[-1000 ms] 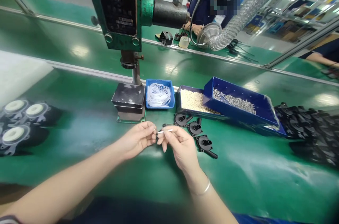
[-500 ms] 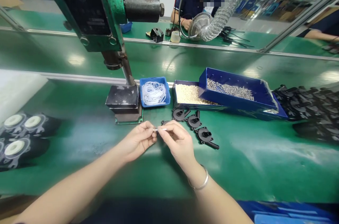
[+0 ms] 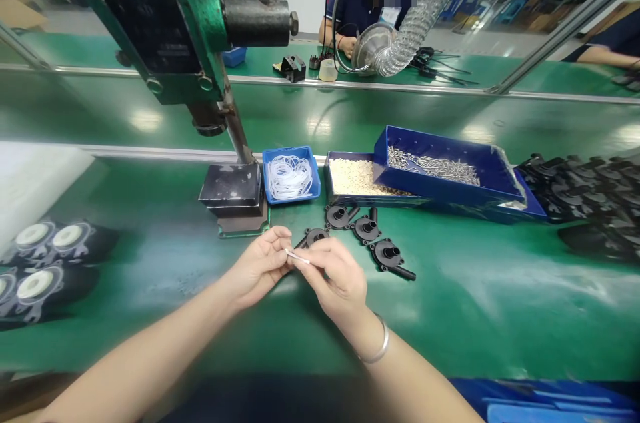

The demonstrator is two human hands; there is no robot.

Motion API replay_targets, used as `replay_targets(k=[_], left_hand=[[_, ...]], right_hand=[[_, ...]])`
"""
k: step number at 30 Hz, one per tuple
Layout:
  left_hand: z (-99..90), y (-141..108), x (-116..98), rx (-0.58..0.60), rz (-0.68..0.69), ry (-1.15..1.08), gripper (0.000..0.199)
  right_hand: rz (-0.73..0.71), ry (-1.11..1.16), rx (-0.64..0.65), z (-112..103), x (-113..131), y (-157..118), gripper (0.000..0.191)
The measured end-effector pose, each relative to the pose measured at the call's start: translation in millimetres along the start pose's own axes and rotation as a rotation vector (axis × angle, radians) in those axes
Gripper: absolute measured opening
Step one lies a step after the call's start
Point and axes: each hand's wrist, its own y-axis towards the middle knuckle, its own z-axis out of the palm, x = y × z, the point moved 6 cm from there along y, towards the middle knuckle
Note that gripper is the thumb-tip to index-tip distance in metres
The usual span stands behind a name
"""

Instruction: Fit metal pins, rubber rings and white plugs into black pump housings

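Observation:
My left hand (image 3: 260,267) and my right hand (image 3: 339,274) meet low over the green bench. Between their fingertips is a thin white piece (image 3: 298,256), slightly tilted. The right thumb and fingers pinch it, and the left fingertips grip its left end, where a small pale tip shows. Just behind the hands lies a black plastic housing (image 3: 317,235), partly hidden. Three more lie to the right, among them one with its spout pointing right (image 3: 387,253). A blue tray of white rings (image 3: 291,176) stands behind the hands.
A green press (image 3: 209,23) rises at the left above a black block (image 3: 233,186). Bins of cream beads (image 3: 350,177) and metal pins (image 3: 445,171) overlap behind. Black parts (image 3: 585,186) are piled right; housings with white discs (image 3: 70,235) sit left. A person sits across the bench.
The white piece has tilted, its right end lower. My right hand has dropped slightly, uncovering more of the black housing behind it. The camera view has shifted a little.

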Motion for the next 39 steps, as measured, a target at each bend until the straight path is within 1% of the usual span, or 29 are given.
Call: replay_targets(k=[3, 5, 8, 10, 11, 13, 14, 15, 16, 18, 20, 21, 22, 23, 25, 27, 28, 29, 30, 32, 35, 36, 37, 39], left_hand=[[3.0, -1.5, 3.9, 0.003, -0.033, -0.075, 0.038], [4.5, -2.3, 7.6, -0.001, -0.058, -0.113, 0.039], [4.5, -2.6, 11.6, -0.018, -0.082, -0.122, 0.042], [2.7, -2.1, 9.0, -0.037, -0.046, -0.07, 0.041], [1.3, -1.7, 5.3, -0.05, -0.005, -0.015, 0.04], [-2.4, -1.8, -6.2, -0.09, 0.118, 0.158, 0.035], [-4.1, -2.7, -13.3, -0.114, 0.192, 0.264, 0.032], [-5.2, -4.1, -20.5, -0.133, 0.267, 0.375, 0.029], [-5.5, -6.1, -27.2, -0.144, 0.343, 0.483, 0.026], [-4.2, -10.5, -36.9, -0.129, 0.465, 0.68, 0.019], [-1.9, -13.4, -40.1, -0.071, 0.531, 0.811, 0.017], [-0.4, -14.0, -40.1, -0.031, 0.555, 0.847, 0.025], [1.4, -13.7, -39.1, 0.009, 0.574, 0.881, 0.037], [3.9, -12.2, -36.8, 0.05, 0.587, 0.937, 0.051], [11.0, -5.8, -26.6, 0.136, 0.587, 1.153, 0.074], [17.8, 4.2, -9.3, 0.222, 0.538, 1.453, 0.084], [20.2, 9.0, -0.1, 0.261, 0.51, 1.582, 0.086], [22.2, 12.9, 8.0, 0.289, 0.496, 1.68, 0.086], [23.9, 15.5, 14.6, 0.304, 0.498, 1.746, 0.084], [26.6, 16.8, 22.6, 0.301, 0.542, 1.808, 0.075], [25.5, 13.0, 24.6, 0.248, 0.59, 1.811, 0.053], [24.1, 11.5, 23.2, 0.229, 0.594, 1.809, 0.048], [22.6, 10.1, 21.0, 0.21, 0.597, 1.811, 0.047], [19.7, 8.3, 15.1, 0.184, 0.605, 1.824, 0.057]], right_hand=[[-0.062, -0.071, 0.019, 0.5, 3.8, -4.3, 0.039], [-0.093, -0.115, 0.022, 1.1, 5.1, -6.1, 0.042], [-0.103, -0.117, 0.033, 3.8, 4.6, -5.9, 0.037], [-0.083, -0.088, 0.039, 6.0, 2.6, -4.6, 0.03], [-0.055, -0.07, 0.035, 6.5, 0.5, -3.8, 0.025], [0.072, -0.017, 0.033, 7.7, -8.2, -3.0, 0.013], [0.166, 0.032, 0.051, 9.4, -14.3, -3.4, 0.008], [0.272, 0.104, 0.084, 12.4, -20.8, -4.7, 0.007], [0.38, 0.195, 0.126, 16.4, -26.8, -6.7, 0.01], [0.562, 0.402, 0.216, 25.3, -34.3, -11.3, 0.017], [0.672, 0.585, 0.27, 30.4, -36.2, -12.9, 0.022], [0.695, 0.661, 0.256, 29.2, -36.3, -11.4, 0.023], [0.697, 0.723, 0.209, 24.9, -36.5, -8.1, 0.022], [0.679, 0.77, 0.124, 17.1, -37.2, -3.4, 0.021], [0.614, 0.813, -0.114, -5.8, -40.3, 6.3, 0.017], [0.56, 0.805, -0.316, -27.5, -44.1, 12.5, 0.012], [0.551, 0.797, -0.374, -34.5, -45.9, 14.2, 0.01], [0.552, 0.792, -0.402, -38.5, -47.7, 15.3, 0.009], [0.56, 0.788, -0.406, -39.6, -49.2, 15.8, 0.01], [0.579, 0.78, -0.373, -36.0, -50.9, 15.4, 0.012], [0.591, 0.751, -0.308, -26.1, -51.4, 13.4, 0.014], [0.592, 0.741, -0.294, -23.6, -51.5, 12.8, 0.015], [0.595, 0.733, -0.284, -21.5, -51.7, 12.3, 0.015], [0.604, 0.725, -0.267, -18.9, -52.5, 11.8, 0.016]])
